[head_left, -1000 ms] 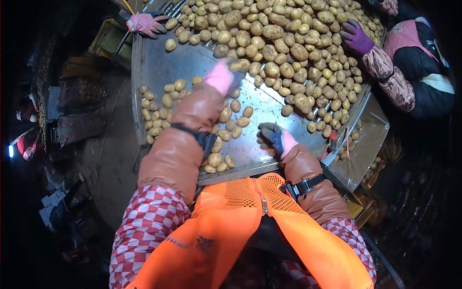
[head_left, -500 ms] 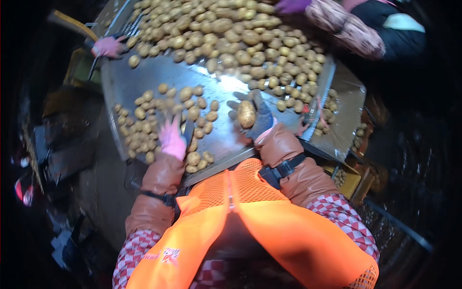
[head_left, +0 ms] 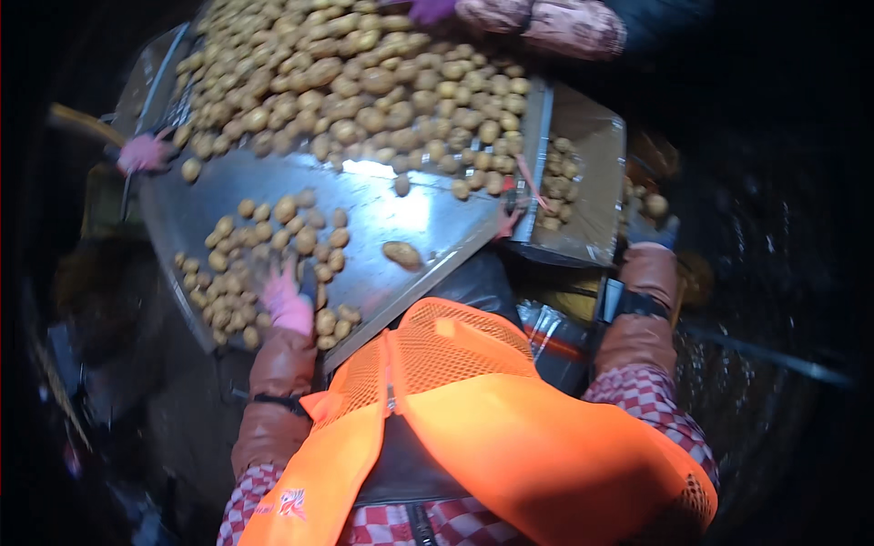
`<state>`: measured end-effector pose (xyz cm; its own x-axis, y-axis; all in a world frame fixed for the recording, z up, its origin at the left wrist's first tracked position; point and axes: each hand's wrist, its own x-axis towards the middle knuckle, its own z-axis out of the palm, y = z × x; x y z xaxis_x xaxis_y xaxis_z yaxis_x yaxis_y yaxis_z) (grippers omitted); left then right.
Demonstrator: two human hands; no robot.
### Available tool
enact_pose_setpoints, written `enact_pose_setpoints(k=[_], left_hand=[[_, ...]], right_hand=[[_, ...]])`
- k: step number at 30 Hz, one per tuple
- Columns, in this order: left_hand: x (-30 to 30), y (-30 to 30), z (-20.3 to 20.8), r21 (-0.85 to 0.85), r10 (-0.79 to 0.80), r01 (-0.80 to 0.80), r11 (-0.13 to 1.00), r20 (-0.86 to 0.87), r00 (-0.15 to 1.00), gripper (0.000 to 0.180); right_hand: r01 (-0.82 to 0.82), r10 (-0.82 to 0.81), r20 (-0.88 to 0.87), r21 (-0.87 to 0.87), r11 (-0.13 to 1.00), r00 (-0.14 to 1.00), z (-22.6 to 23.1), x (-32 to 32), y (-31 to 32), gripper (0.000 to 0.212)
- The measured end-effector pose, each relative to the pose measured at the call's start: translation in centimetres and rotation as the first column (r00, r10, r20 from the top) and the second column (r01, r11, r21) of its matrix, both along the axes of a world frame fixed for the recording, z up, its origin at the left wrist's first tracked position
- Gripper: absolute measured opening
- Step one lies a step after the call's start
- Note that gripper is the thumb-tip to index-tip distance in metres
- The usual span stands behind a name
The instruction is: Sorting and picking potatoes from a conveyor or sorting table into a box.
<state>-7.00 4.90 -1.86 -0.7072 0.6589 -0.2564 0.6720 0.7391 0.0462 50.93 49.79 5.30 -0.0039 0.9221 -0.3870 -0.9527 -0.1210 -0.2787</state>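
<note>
My left hand (head_left: 284, 296), in a pink and grey glove, rests with fingers spread on a group of loose potatoes (head_left: 221, 282) at the left of the metal sorting table (head_left: 382, 205). A large oblong potato (head_left: 401, 255) lies alone on the bare metal to its right. My right hand (head_left: 654, 235), gloved in grey, is stretched far right, beyond an open cardboard box (head_left: 596, 173). A potato (head_left: 655, 206) shows right at its fingertips. Blur and darkness hide whether those fingers grip it or are apart from it.
A big heap of potatoes (head_left: 346, 86) covers the table's far side. A person's pink patterned sleeve (head_left: 574, 27) and purple glove (head_left: 432, 9) are at the far edge. A pink and dark glove (head_left: 146, 153) is at the left corner. Pink strips (head_left: 510, 218) hang by the box.
My right hand has swung from over the table to the far right, past the cardboard box. The large potato seen at that hand now lies on the metal. My left hand stays among the potatoes.
</note>
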Motion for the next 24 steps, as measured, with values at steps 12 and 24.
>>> enact_pose_setpoints(k=[12, 24], left_hand=[[1.5, 0.1, 0.6, 0.041, 0.042, -0.04, 0.998, -0.034, 0.999, 0.056], [1.7, -1.5, -0.1, 0.171, 0.012, -0.016, 0.985, 0.028, 1.0, 0.051]], right_hand=[[-0.788, 0.177, 0.771, -0.614, -0.045, -0.611, 3.6, -36.2, -22.3, 0.054], [-0.995, 0.988, 0.127, 0.027, -0.091, -0.087, -0.5, -32.9, -19.7, 0.066]])
